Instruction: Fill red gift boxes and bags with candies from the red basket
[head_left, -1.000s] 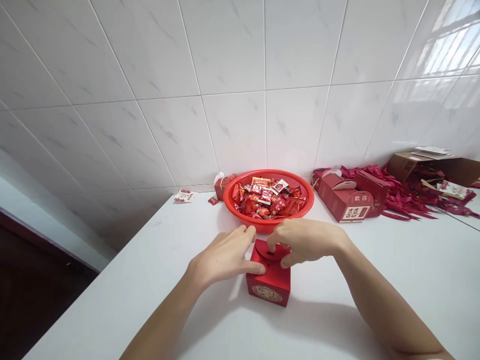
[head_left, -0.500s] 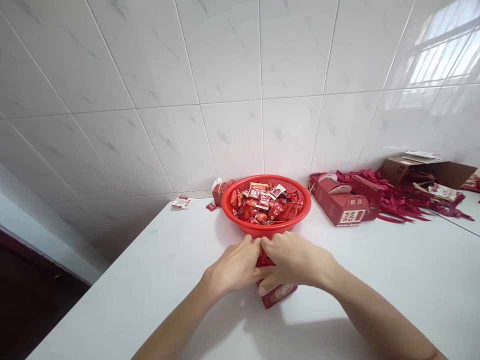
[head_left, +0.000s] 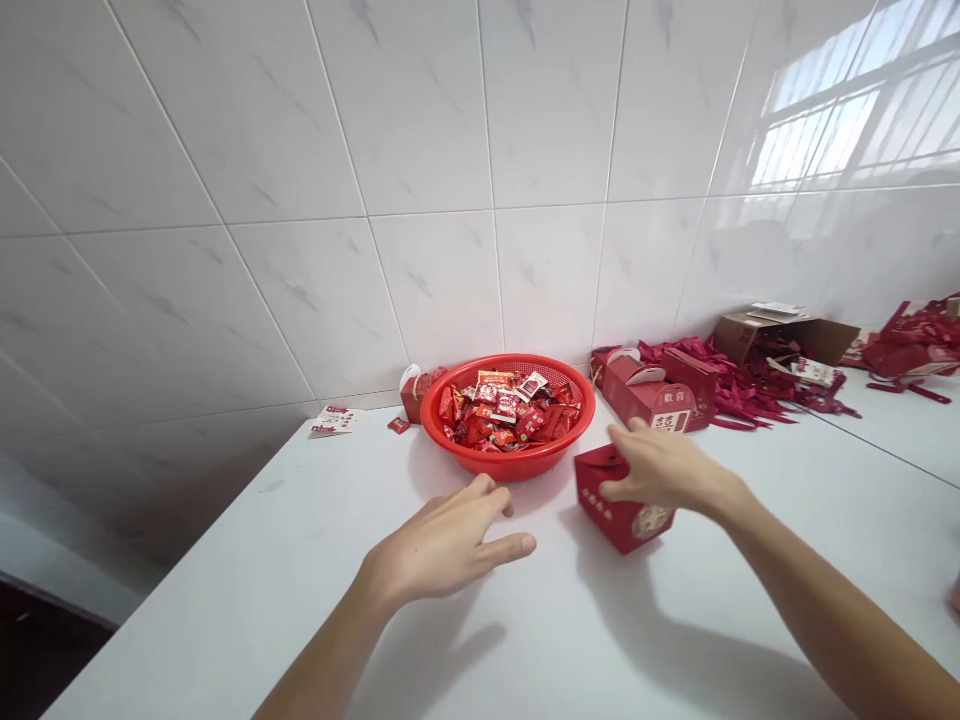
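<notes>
My right hand [head_left: 664, 468] grips the top of a small red gift box [head_left: 621, 515] with gold print, right of the basket. Its thumb lies along the near side, and the fingers reach over the top, hiding part of it. Whether the box rests on the table or is slightly raised, I cannot tell. My left hand [head_left: 450, 540] is open and holds nothing, thumb and fingers apart over the table in front of the basket. A red plastic basket [head_left: 510, 464] behind both hands holds many wrapped candies [head_left: 504, 408].
Red gift boxes [head_left: 637, 390] stand at the wall on the right, near dark-red ribbons [head_left: 739, 405] and an open cardboard box [head_left: 739, 337]. Left of the basket are another small red box [head_left: 412, 400], a loose candy [head_left: 398, 425] and printed cards [head_left: 335, 420].
My hands have come apart. The right has carried the gift box to the right; the left has let go and opened. The view has turned somewhat to the right.
</notes>
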